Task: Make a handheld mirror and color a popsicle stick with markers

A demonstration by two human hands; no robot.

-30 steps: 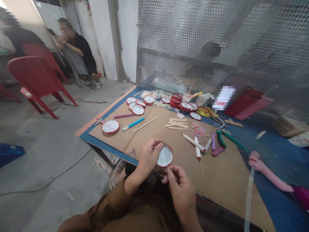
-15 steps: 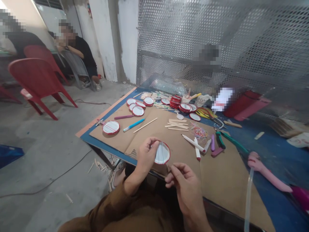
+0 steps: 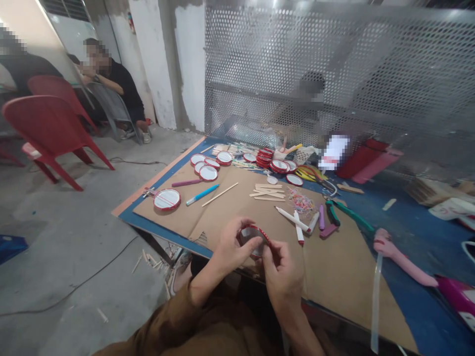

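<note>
A small round piece with a red rim (image 3: 256,232) is held between both hands above the front edge of the cardboard. My left hand (image 3: 234,247) grips its left side, with the thumb across the face. At its right edge, my right hand (image 3: 279,267) pinches the rim with bent fingers. A similar disc with strings and a stick neck (image 3: 166,199) lies at the cardboard's left. Beyond the hands are a blue pen (image 3: 202,195), a thin stick (image 3: 220,194) and several flat wooden sticks (image 3: 267,192).
Several red-rimmed discs (image 3: 208,172) lie toward the back, beside a stack (image 3: 264,157). Colored bands (image 3: 301,201), white markers (image 3: 293,219), green-handled pliers (image 3: 332,212) and a pink glue gun (image 3: 404,262) are on the right. A person (image 3: 118,81) sits beyond red chairs (image 3: 52,128).
My right hand has come up to the disc and now grips its rim. The disc has tilted, and my left thumb lies over its face. The camera view has shifted slightly.
</note>
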